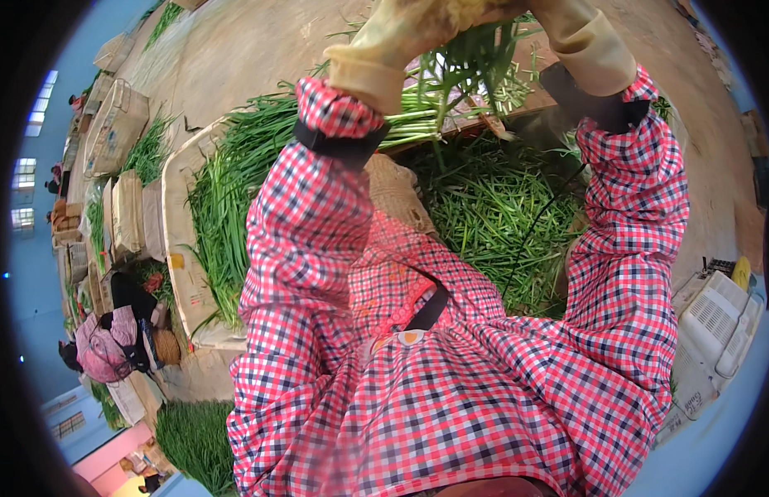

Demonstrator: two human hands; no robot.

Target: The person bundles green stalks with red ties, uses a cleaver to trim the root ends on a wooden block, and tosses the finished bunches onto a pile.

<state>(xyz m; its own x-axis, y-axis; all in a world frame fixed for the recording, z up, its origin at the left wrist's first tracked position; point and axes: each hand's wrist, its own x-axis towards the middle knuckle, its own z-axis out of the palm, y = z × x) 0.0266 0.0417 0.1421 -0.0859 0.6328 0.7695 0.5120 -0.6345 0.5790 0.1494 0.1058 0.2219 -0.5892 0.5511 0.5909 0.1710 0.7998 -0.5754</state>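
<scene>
My left hand (409,37), in a pale yellow rubber glove, is at the top edge, its fingers partly cut off. Close to it is my right hand (567,28) in a matching glove, its fingers mostly out of the picture. A tuft of long green leaves (474,56) hangs beneath the gloves, and my left hand appears closed on it. Below, pale-stemmed green stalks (415,121) lie with their cut ends over a low wooden board (536,102). Short stem pieces (511,90) are scattered on that board. A slim brown object (496,127) of unclear kind rests at its edge.
Trimmed leaves (502,217) are heaped before my lap. Long greens (223,205) fill a pale container (176,248) at left. Another person (105,348) sits farther left among sacks (128,211). A white plastic crate (710,329) stands at right. More greens (195,441) lie lower left.
</scene>
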